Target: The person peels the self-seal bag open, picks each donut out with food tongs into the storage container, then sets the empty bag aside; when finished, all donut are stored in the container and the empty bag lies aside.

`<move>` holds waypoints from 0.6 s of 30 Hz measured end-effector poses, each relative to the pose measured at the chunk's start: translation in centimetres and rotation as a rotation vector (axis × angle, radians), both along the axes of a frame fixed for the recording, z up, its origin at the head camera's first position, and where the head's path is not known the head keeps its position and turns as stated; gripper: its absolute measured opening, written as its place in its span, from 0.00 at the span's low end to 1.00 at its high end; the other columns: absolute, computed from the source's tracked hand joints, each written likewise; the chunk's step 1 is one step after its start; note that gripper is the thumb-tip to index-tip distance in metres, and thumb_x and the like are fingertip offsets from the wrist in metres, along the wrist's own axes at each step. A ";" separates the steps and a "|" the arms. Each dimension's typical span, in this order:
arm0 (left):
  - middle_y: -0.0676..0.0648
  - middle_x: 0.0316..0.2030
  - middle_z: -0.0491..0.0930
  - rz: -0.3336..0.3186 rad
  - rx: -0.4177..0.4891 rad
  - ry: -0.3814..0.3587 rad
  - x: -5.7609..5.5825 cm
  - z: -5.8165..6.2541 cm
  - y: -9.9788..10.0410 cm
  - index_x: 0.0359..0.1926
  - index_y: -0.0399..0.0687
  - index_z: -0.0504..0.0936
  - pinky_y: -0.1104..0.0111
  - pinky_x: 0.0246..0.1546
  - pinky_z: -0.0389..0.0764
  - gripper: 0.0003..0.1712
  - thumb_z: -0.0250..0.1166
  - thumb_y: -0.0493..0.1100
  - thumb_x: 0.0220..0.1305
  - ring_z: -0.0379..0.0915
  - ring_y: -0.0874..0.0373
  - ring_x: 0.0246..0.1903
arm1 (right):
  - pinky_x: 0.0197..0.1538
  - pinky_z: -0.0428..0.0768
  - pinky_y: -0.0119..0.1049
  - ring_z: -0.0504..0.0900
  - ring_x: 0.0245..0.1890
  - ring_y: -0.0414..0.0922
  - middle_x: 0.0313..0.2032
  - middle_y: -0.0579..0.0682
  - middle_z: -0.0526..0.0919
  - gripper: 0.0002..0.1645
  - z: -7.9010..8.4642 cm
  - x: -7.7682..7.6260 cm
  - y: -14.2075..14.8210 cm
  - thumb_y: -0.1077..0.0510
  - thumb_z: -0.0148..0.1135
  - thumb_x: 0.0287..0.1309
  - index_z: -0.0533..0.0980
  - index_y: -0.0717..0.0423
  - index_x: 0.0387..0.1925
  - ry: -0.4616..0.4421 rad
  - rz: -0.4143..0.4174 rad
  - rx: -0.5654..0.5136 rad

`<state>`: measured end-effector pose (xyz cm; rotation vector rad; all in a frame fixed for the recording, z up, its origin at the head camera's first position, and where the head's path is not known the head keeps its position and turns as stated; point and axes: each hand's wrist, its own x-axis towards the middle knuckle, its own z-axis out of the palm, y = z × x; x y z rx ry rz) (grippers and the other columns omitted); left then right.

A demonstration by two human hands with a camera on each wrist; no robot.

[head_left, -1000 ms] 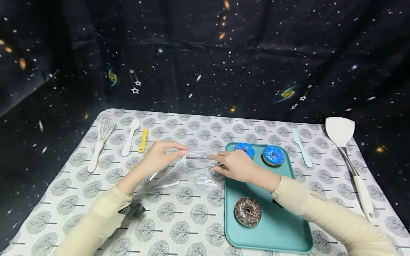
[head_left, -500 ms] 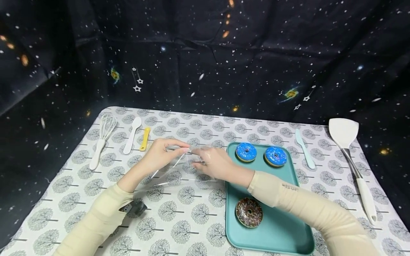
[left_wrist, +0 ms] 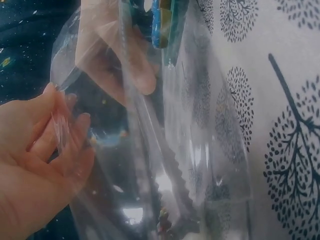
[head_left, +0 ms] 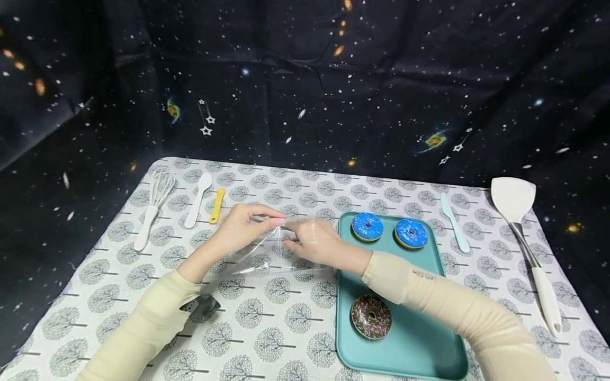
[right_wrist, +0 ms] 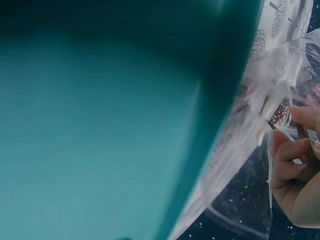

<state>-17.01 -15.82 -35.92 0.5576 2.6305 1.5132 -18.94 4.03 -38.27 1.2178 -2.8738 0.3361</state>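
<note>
A clear plastic bag [head_left: 259, 264] stretches between the hands over the tablecloth. My left hand [head_left: 240, 227] pinches its upper edge between thumb and fingertips; the left wrist view shows the gathered film. My right hand [head_left: 312, 243] reaches into the bag, film shining over its back. Its thumb points forward, and I make out nothing between its fingers. To the right is a teal tray [head_left: 429, 349]. On it are two blue sprinkled doughnuts [head_left: 367, 226] at the far end and a brown sprinkled doughnut [head_left: 371, 317] nearer the front.
At the left lie a whisk [head_left: 154, 206], a white spoon [head_left: 198, 201] and a small yellow utensil [head_left: 217, 205]. Right of the tray are a pale blue knife [head_left: 455, 222] and a large white spatula [head_left: 529, 254]. A dark starry cloth [head_left: 305, 79] hangs behind.
My right hand has moved left from over the tray into the bag, uncovering the far blue doughnut. My left hand keeps its pinch on the bag, almost in place.
</note>
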 end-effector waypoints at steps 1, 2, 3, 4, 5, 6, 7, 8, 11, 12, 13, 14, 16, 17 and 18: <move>0.54 0.43 0.83 0.005 -0.012 -0.001 0.0 0.0 0.0 0.44 0.53 0.85 0.61 0.43 0.81 0.15 0.64 0.53 0.60 0.79 0.55 0.45 | 0.35 0.82 0.34 0.83 0.37 0.43 0.48 0.51 0.83 0.28 0.0 0.0 0.0 0.43 0.58 0.60 0.74 0.56 0.55 0.002 0.003 0.000; 0.55 0.43 0.83 0.010 -0.019 -0.006 0.0 0.0 0.0 0.44 0.54 0.85 0.61 0.44 0.81 0.14 0.64 0.53 0.60 0.79 0.56 0.45 | 0.38 0.82 0.35 0.83 0.38 0.43 0.47 0.51 0.83 0.27 -0.1 0.0 0.0 0.43 0.58 0.60 0.74 0.56 0.55 0.004 0.009 0.001; 0.55 0.44 0.83 0.013 -0.025 -0.011 0.0 0.0 0.1 0.44 0.55 0.85 0.60 0.44 0.80 0.15 0.64 0.54 0.60 0.79 0.56 0.45 | 0.41 0.82 0.37 0.83 0.39 0.44 0.46 0.52 0.83 0.27 -0.1 0.0 0.0 0.44 0.58 0.60 0.75 0.56 0.54 0.013 0.015 -0.001; 0.55 0.44 0.83 0.016 -0.032 -0.015 0.1 0.0 0.1 0.44 0.55 0.85 0.60 0.45 0.80 0.15 0.64 0.54 0.60 0.78 0.57 0.46 | 0.44 0.81 0.38 0.83 0.40 0.44 0.46 0.51 0.83 0.26 -0.1 0.1 -0.1 0.45 0.58 0.60 0.75 0.56 0.54 0.027 0.022 -0.005; 0.55 0.44 0.83 0.016 -0.035 -0.020 0.1 0.1 0.1 0.44 0.55 0.85 0.59 0.45 0.80 0.15 0.63 0.54 0.60 0.78 0.57 0.46 | 0.44 0.81 0.38 0.83 0.39 0.44 0.45 0.51 0.84 0.25 -0.1 0.1 -0.1 0.46 0.58 0.60 0.75 0.57 0.54 0.042 0.031 -0.010; 0.55 0.44 0.83 0.018 -0.040 -0.024 0.1 0.1 0.2 0.44 0.55 0.85 0.59 0.46 0.80 0.15 0.63 0.54 0.60 0.78 0.57 0.47 | 0.44 0.81 0.37 0.83 0.39 0.44 0.44 0.51 0.84 0.25 -0.1 0.2 -0.1 0.46 0.59 0.60 0.75 0.56 0.53 0.061 0.036 -0.011; 0.55 0.45 0.83 0.020 -0.044 -0.027 0.2 0.1 0.2 0.44 0.55 0.85 0.59 0.46 0.80 0.15 0.63 0.54 0.60 0.78 0.57 0.47 | 0.44 0.81 0.36 0.83 0.38 0.44 0.43 0.50 0.84 0.24 -0.1 0.2 -0.1 0.47 0.59 0.60 0.75 0.56 0.53 0.077 0.041 -0.011; 0.55 0.45 0.83 0.021 -0.043 -0.028 0.2 0.2 0.3 0.44 0.54 0.84 0.59 0.45 0.80 0.15 0.63 0.54 0.60 0.78 0.57 0.47 | 0.42 0.81 0.36 0.83 0.37 0.43 0.42 0.49 0.84 0.23 -0.1 0.2 -0.1 0.47 0.59 0.60 0.76 0.55 0.53 0.089 0.047 -0.012; 0.54 0.46 0.82 0.024 -0.046 -0.027 0.2 0.1 0.3 0.44 0.53 0.85 0.61 0.44 0.81 0.15 0.63 0.53 0.60 0.77 0.56 0.49 | 0.36 0.81 0.33 0.82 0.31 0.41 0.38 0.48 0.85 0.21 -0.1 0.1 -0.2 0.49 0.59 0.60 0.77 0.55 0.51 0.093 0.055 -0.018; 0.54 0.46 0.82 0.027 -0.048 -0.026 0.2 0.1 0.3 0.44 0.54 0.85 0.62 0.41 0.82 0.15 0.63 0.53 0.60 0.77 0.56 0.49 | 0.33 0.81 0.32 0.81 0.29 0.41 0.38 0.48 0.85 0.21 -0.1 0.0 -0.2 0.48 0.59 0.60 0.77 0.55 0.51 0.078 0.050 -0.021; 0.54 0.47 0.82 0.027 -0.047 -0.026 0.2 0.0 0.2 0.44 0.54 0.85 0.63 0.40 0.82 0.15 0.64 0.53 0.60 0.77 0.56 0.49 | 0.32 0.80 0.31 0.81 0.28 0.40 0.38 0.48 0.85 0.22 -0.1 0.0 -0.2 0.48 0.60 0.60 0.77 0.54 0.52 0.074 0.044 -0.021; 0.53 0.47 0.82 0.026 -0.044 -0.025 0.2 0.0 0.2 0.44 0.54 0.84 0.64 0.39 0.82 0.15 0.64 0.53 0.60 0.77 0.56 0.49 | 0.29 0.79 0.30 0.80 0.25 0.40 0.38 0.48 0.85 0.22 -0.1 -0.1 -0.2 0.48 0.60 0.60 0.77 0.54 0.51 0.069 0.041 -0.024; 0.52 0.47 0.82 0.029 -0.040 -0.033 0.2 -0.1 0.1 0.44 0.56 0.84 0.67 0.29 0.82 0.14 0.64 0.53 0.60 0.80 0.54 0.40 | 0.24 0.76 0.28 0.77 0.21 0.39 0.35 0.48 0.85 0.21 0.0 -0.3 -0.1 0.47 0.61 0.59 0.79 0.54 0.50 0.067 0.038 -0.027; 0.52 0.47 0.82 0.029 -0.038 -0.035 0.2 -0.2 0.0 0.44 0.56 0.84 0.69 0.24 0.80 0.14 0.64 0.53 0.60 0.80 0.54 0.33 | 0.21 0.73 0.27 0.75 0.19 0.38 0.31 0.47 0.85 0.21 0.0 -0.4 0.0 0.47 0.61 0.58 0.79 0.54 0.48 0.070 0.040 -0.025; 0.51 0.47 0.82 0.027 -0.039 -0.036 0.2 -0.2 -0.1 0.45 0.56 0.84 0.71 0.18 0.77 0.14 0.64 0.53 0.60 0.79 0.55 0.26 | 0.19 0.71 0.26 0.73 0.18 0.37 0.29 0.46 0.84 0.20 0.1 -0.4 0.1 0.46 0.61 0.58 0.80 0.53 0.47 0.076 0.039 -0.021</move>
